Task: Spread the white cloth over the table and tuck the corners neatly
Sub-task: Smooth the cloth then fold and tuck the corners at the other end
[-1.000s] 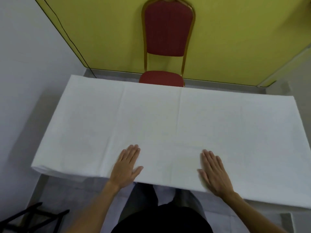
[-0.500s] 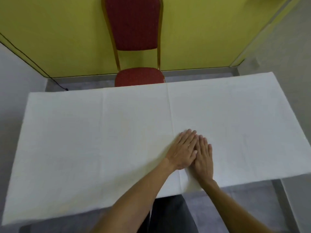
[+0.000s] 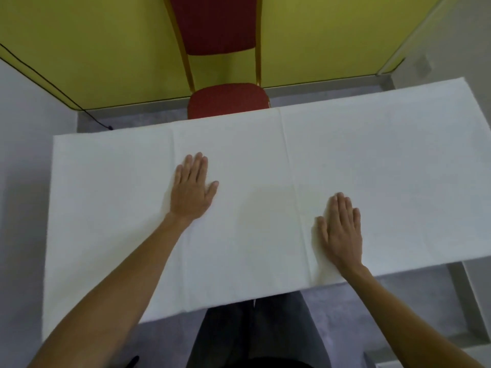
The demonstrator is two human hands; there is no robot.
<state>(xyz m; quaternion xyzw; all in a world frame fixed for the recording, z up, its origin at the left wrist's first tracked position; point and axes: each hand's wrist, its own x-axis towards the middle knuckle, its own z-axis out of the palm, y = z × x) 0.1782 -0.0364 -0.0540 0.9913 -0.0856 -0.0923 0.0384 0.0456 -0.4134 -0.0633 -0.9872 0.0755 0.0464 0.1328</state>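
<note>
The white cloth [image 3: 372, 160] lies flat over the whole table, with faint fold creases running front to back. The table itself is hidden under it. My left hand [image 3: 192, 188] rests palm down on the cloth left of centre, fingers together and pointing away from me. My right hand [image 3: 342, 231] lies palm down near the front edge, right of centre, beside a crease. Neither hand holds anything. The cloth's left end hangs over the table end; its right end runs out of view.
A red chair with a gold frame [image 3: 228, 100] stands behind the far table edge, against a yellow wall [image 3: 93, 43]. A black cable [image 3: 79, 108] runs down to the floor at the back left. White walls close in on both sides.
Half a second ago both hands were pressed together at the cloth's centre crease. They have slid apart, the left one to the left and farther away, the right one to the right.
</note>
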